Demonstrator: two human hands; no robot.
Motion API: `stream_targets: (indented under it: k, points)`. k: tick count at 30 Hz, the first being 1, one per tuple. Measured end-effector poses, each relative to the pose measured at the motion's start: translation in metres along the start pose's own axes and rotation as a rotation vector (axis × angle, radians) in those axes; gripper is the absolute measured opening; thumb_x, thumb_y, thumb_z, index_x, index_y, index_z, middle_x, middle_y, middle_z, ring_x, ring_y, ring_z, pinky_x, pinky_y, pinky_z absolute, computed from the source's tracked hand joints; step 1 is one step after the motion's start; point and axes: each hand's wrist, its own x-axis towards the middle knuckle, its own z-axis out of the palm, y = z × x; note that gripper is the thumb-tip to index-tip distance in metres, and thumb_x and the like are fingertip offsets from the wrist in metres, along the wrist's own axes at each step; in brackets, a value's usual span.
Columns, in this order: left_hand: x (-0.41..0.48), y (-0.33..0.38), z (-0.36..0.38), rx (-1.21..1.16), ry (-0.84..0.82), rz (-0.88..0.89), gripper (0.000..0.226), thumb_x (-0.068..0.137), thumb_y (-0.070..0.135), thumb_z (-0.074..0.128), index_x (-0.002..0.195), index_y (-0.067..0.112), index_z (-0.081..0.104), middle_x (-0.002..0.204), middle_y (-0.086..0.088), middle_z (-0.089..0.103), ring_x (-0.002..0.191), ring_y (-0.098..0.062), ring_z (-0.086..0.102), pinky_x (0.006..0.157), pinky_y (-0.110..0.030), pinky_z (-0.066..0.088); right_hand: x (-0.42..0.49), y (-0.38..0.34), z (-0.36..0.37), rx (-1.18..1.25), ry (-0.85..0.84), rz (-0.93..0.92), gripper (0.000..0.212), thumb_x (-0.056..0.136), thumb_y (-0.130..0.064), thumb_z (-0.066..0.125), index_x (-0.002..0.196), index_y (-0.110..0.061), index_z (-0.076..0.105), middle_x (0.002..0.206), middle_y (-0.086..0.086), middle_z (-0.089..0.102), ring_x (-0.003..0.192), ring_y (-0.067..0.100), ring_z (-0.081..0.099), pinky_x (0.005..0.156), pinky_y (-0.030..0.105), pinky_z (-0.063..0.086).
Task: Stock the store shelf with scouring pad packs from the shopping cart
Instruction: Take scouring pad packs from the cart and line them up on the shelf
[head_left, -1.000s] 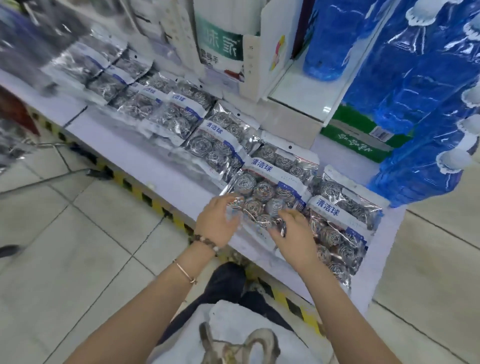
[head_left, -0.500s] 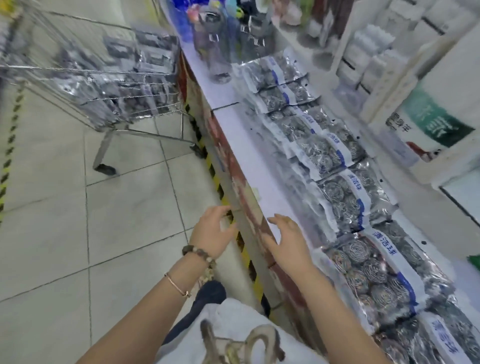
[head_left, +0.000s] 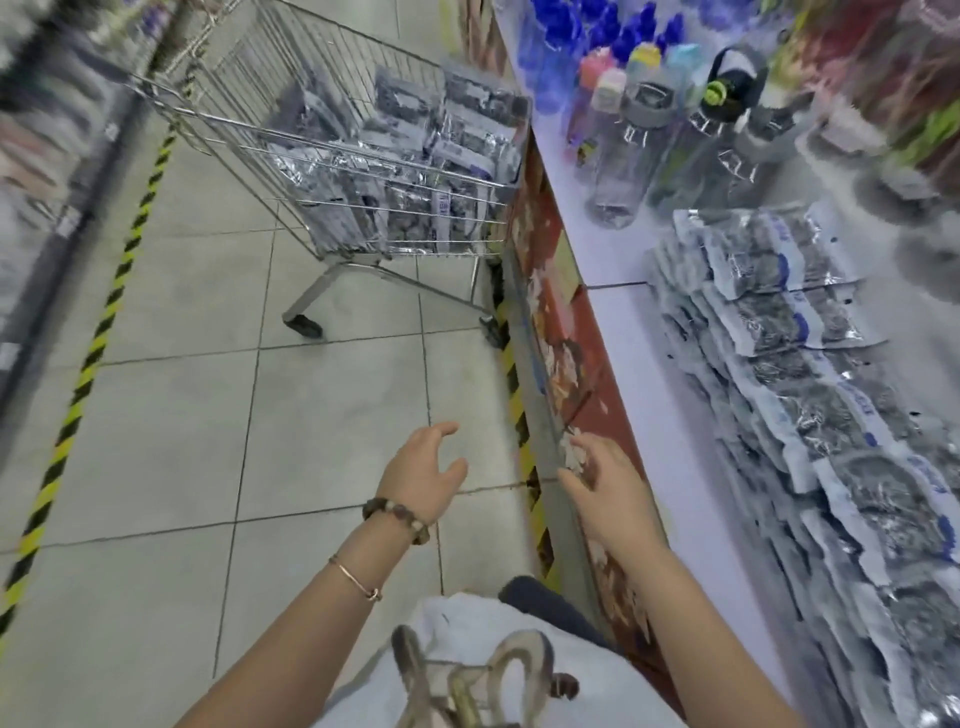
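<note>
Both arms reach forward over the floor. The left hand (head_left: 425, 478) and right hand (head_left: 605, 488) have released grips, fingers spread, holding nothing, beside the shelf (head_left: 644, 364).

- Bright, even overhead light is flooding the aisle, casting only faint shadows.
- Motion blur is smearing the edges, especially the left.
- Wide-angle distortion is bending the shelf (head_left: 670, 374).

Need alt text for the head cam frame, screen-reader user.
Left hand and right hand are held out open and empty toward a wire shopping cart holding scouring pad packs. More packs overlap in a row on the white shelf at right.
</note>
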Motion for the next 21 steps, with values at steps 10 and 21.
stream_targets:
  k: [10,21]
  points:
    - [0.161,-0.002,-0.049,-0.052,0.044,-0.087,0.044,0.088,0.025,0.054,0.13,0.021,0.045,0.132,0.001,0.048,0.116,-0.015,0.05,0.094,-0.028,0.042,0.172,-0.031,-0.001,0.114,-0.06,0.061,0.045,0.091,-0.024,0.059,0.135,-0.019,0.047,0.137,0.001,0.048,0.122,0.017,0.047,0.104,0.037,0.041]
    - [0.349,0.015,-0.129,-0.079,0.125,-0.199,0.042,0.087,0.021,0.056,0.128,0.017,0.048,0.13,-0.002,0.051,0.116,-0.016,0.051,0.093,-0.027,0.041,0.421,-0.137,-0.002,0.075,-0.166,-0.138,0.042,0.093,-0.026,0.057,0.133,-0.019,0.047,0.133,0.0,0.048,0.118,0.01,0.044,0.09,0.017,0.03]
